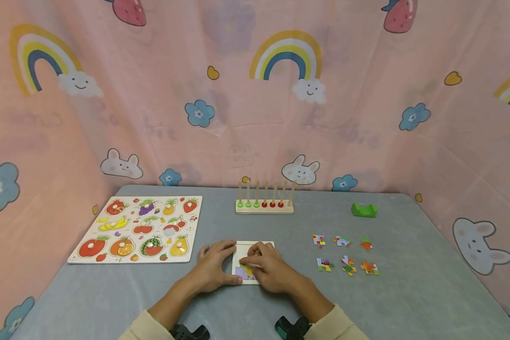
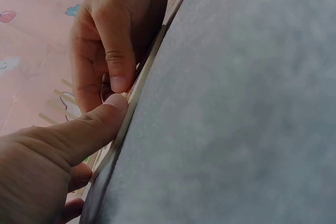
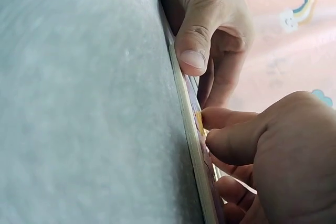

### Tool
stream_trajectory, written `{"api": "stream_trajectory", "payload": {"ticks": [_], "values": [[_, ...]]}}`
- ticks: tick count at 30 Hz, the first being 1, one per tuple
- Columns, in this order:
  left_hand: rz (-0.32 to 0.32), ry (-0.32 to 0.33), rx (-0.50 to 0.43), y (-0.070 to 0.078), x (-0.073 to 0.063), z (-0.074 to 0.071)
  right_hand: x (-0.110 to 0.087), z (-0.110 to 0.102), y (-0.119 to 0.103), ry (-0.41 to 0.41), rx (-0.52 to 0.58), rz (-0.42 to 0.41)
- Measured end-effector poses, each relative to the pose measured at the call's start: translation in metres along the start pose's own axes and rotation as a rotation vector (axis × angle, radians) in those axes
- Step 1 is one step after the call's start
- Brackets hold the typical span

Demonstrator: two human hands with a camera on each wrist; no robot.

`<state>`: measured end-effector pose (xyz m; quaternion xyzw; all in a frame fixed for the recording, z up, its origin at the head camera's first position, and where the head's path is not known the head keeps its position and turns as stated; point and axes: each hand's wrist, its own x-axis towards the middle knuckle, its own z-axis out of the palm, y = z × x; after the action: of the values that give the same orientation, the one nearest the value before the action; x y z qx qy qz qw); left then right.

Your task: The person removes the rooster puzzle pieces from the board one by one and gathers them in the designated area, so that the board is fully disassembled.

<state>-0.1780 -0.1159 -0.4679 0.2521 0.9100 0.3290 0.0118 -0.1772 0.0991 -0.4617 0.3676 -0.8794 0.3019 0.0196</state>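
A small wooden jigsaw tray (image 1: 243,243) lies on the table, with purple and yellow pieces (image 1: 242,272) fitted in its lower left part. My left hand (image 1: 213,267) grips the tray at its left side, thumb at the near corner and fingers toward the far corner. Over the tray's right half is my right hand (image 1: 273,267), its thumb and forefinger pinching a puzzle piece against the board. In the right wrist view a yellow bit (image 3: 199,123) shows by those fingertips. The fingers largely hide the piece's shape.
Several loose puzzle pieces (image 1: 348,266) lie in two rows to the right. A fruit peg board (image 1: 129,231) is at the left. Behind stand a bead counting rack (image 1: 265,210) and a green curved block (image 1: 364,210). A pink printed curtain (image 1: 255,141) surrounds the table.
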Motion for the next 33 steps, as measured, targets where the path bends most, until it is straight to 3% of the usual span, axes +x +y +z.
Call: {"api": "stream_trajectory", "payload": {"ticks": [9, 21, 28, 33], "values": [[-0.006, -0.005, -0.005, 0.0003, -0.0008, -0.0006, -0.0003, 0.0022, -0.0013, 0.006, 0.063, 0.07], [-0.007, 0.003, -0.002, 0.0007, -0.0004, 0.0, 0.0008, 0.0037, -0.0047, 0.02, -0.005, 0.035], [-0.009, 0.001, 0.006, 0.0009, -0.0005, 0.0001, 0.0012, 0.0052, -0.0054, 0.049, 0.02, 0.058], [-0.008, 0.0, 0.011, 0.0012, -0.0011, -0.0001, 0.0002, 0.0063, -0.0053, 0.082, 0.025, 0.023]]}}
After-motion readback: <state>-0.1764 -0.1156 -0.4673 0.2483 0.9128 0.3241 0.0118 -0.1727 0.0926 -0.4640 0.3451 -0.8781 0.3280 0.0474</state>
